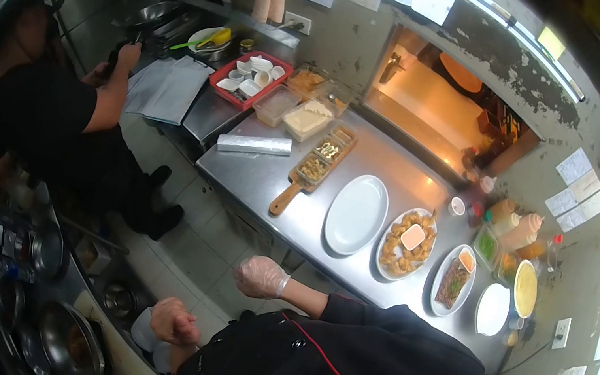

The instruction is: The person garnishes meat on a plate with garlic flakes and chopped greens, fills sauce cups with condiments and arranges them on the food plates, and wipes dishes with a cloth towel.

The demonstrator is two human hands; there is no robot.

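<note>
My right hand (262, 277), in a clear plastic glove, is raised over the floor near the front edge of the steel counter (263, 169). Its fingers are curled in, and nothing shows in it. Below and to the left is my left hand (176, 322), with no glove visible and its fingers folded; nothing shows in it either. The hands are apart. White plastic containers (145, 330) are beside the left hand. Nearest the right hand on the counter are an empty white oval plate (356, 215) and a wooden paddle board (284, 199) holding small food dishes.
Plates of fried food (392, 264) and sliced meat (451, 285) stand on the counter, with sauce bottles (525, 231) behind. A foil-like roll (254, 145) lies left. A co-worker (42, 102) stands at far left. Metal bowls (68, 343) are at lower left.
</note>
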